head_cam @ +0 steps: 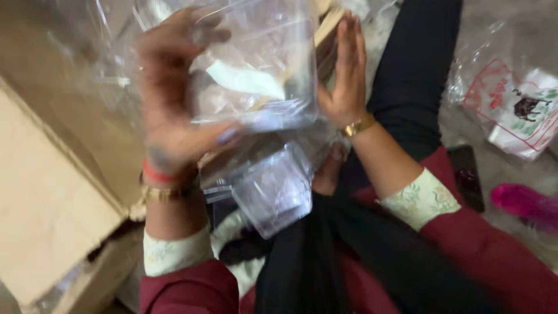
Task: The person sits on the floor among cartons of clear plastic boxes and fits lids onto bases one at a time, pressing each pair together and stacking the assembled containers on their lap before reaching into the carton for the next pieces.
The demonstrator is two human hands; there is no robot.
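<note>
Between both hands I hold a clear plastic box [256,64], raised in front of me. My left hand [174,99] grips its left side, thumb under the lower edge and fingers curled over the top. My right hand [346,75] presses flat against its right side, fingers straight and pointing up. A pale paper slip [244,78] shows through the clear wall. Just below, a second clear plastic container [276,189] rests on my lap. Both wrists wear gold bangles, the left one also a red band. The frame is blurred.
A brown cardboard box [52,192] fills the left side. A clear plastic bag with a red-printed packet [517,107] lies at the right on the floor. A dark phone [468,174] and a pink object [523,203] lie near my red sleeve.
</note>
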